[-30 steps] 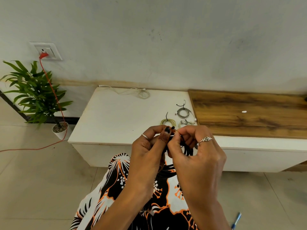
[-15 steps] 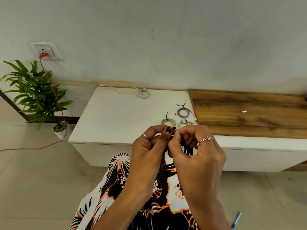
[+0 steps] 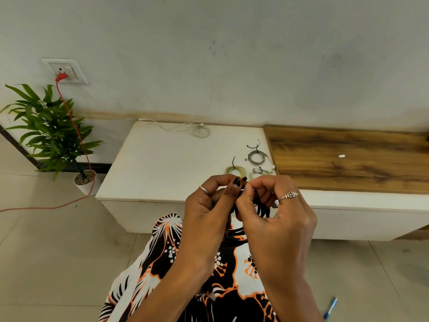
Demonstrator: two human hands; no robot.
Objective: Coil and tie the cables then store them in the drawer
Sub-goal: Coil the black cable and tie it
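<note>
Closest to the camera is a lap in a black, white and orange dress. Above it, two hands meet in the middle. The left hand and the right hand both have their fingers curled in, and the two thumbs press close together at the top. Between them is a bundle of black cable. Its loops peek out under the right hand's fingers, tucked inside the curl. The thumbs and first fingers pinch a thin tie at the top of the bundle; it is too small to see well.

Just past the hands is a white cabinet. On it, near the hands, lie a yellow-green coil, a small white coil and a grey coil, each tied. Farther back lies a loose white cable. A wooden top sits to the right.
</note>
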